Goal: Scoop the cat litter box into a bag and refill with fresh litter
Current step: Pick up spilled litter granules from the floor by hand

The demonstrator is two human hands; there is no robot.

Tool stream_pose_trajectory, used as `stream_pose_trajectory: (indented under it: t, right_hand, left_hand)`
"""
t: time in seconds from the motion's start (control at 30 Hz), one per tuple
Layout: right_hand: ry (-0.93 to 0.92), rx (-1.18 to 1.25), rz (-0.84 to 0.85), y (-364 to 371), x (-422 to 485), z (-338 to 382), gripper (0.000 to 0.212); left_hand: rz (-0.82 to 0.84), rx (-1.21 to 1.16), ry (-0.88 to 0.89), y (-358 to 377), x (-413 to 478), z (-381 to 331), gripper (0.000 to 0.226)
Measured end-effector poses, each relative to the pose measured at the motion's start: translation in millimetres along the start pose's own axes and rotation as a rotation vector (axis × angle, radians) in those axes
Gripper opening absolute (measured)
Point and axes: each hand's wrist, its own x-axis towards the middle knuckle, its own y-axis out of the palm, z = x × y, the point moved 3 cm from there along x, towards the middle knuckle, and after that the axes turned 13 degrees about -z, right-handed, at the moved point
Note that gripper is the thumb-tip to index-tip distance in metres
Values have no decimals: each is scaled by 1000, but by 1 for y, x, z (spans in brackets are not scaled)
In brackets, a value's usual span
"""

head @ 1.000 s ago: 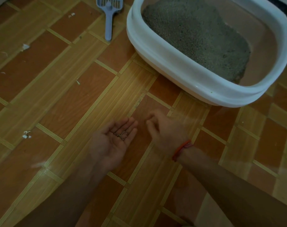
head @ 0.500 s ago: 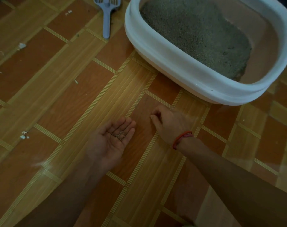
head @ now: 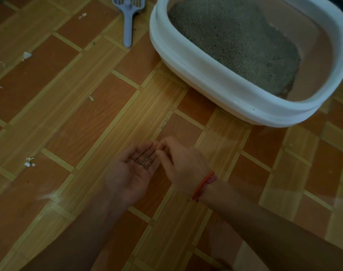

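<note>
My left hand (head: 131, 173) lies palm up just above the floor, fingers relaxed, with a small heap of grey litter granules (head: 145, 163) on its fingers. My right hand (head: 180, 163), with a red cord on the wrist, has its fingertips bunched together against the left hand's fingertips. Anything pinched between them is too small to see. The white litter box (head: 196, 61) stands at the upper right, with grey litter (head: 235, 36) piled towards its left side and bare pink floor on its right side. A blue-grey scoop (head: 127, 26) lies on the floor left of the box.
The floor is wood-pattern vinyl. Small white scraps (head: 29, 162) lie at the left, with more (head: 25, 55) further back. A few loose grains (head: 164, 120) sit on the floor ahead of my hands. No bag is in view.
My right hand has lifted off the floor and moved left until its fingertips meet the left hand's fingers. The left hand has stayed palm up with the granules.
</note>
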Motion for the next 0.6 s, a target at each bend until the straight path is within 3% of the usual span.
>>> stream_pose_trajectory:
  t: [0.27, 0.37, 0.6]
  right_hand:
    - [-73, 58, 40, 8, -6, 22, 11]
    - [-104, 47, 42, 9, -6, 23, 13]
    - [4, -35, -60, -7, 6, -7, 13]
  left_hand:
    - [27, 79, -38, -4, 3, 2, 45]
    - [13, 72, -61, -4, 4, 1, 57]
    - [-10, -31, -25, -1, 0, -2, 40]
